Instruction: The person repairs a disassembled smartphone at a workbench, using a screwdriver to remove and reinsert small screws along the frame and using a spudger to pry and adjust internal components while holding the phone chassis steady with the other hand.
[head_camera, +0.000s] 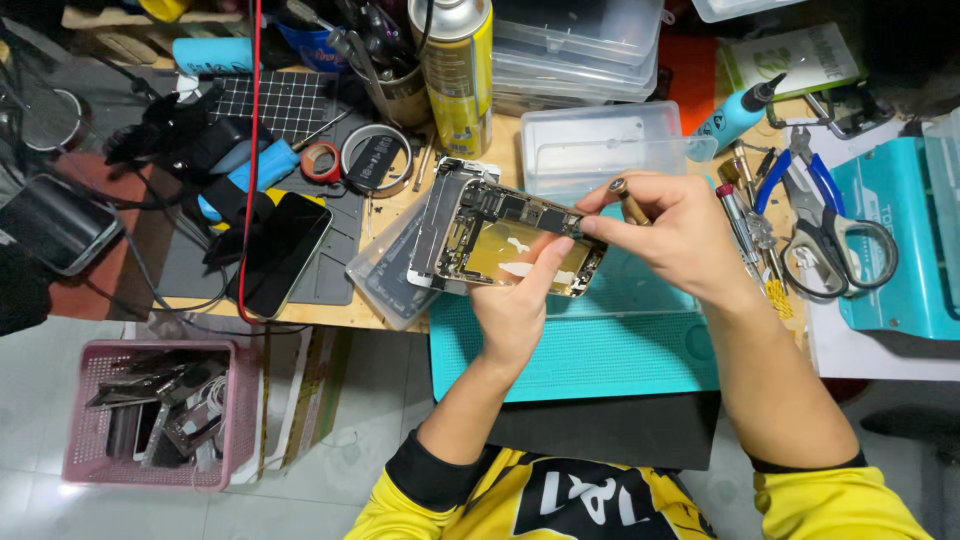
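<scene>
Sitting on the floor at eight o'clock: a pink basket (235, 415) stuffed with phone parts. Lying at nine o'clock on the bench: a dark phone (282, 252) on a grey mat (335, 265), with a red cable (250, 150) hanging straight down across it. Resting just above, toward eleven o'clock: two tape rolls (375, 158), the smaller red one touching the larger. Standing upright at twelve o'clock: a yellow spray can (458, 75), with stacked clear plastic boxes (590, 140) crowding in beside it, just behind the work. Spreading out beneath the hands: a teal work mat (600, 350). Lying at three o'clock: blue-handled pliers and scissors (825, 225), next to a row of screwdrivers (745, 220) and a teal machine (900, 240) at the far edge.

Grasping from below, at centre: left hand (515, 310), thumb reaching up across the opened phone chassis (515, 240), holding it tilted above the mat's ten o'clock corner. Pinching a small screwdriver (625, 198), at two o'clock of the chassis: right hand (680, 235), fingers clenched around the tool, fingertips touching the chassis's upper right edge.
</scene>
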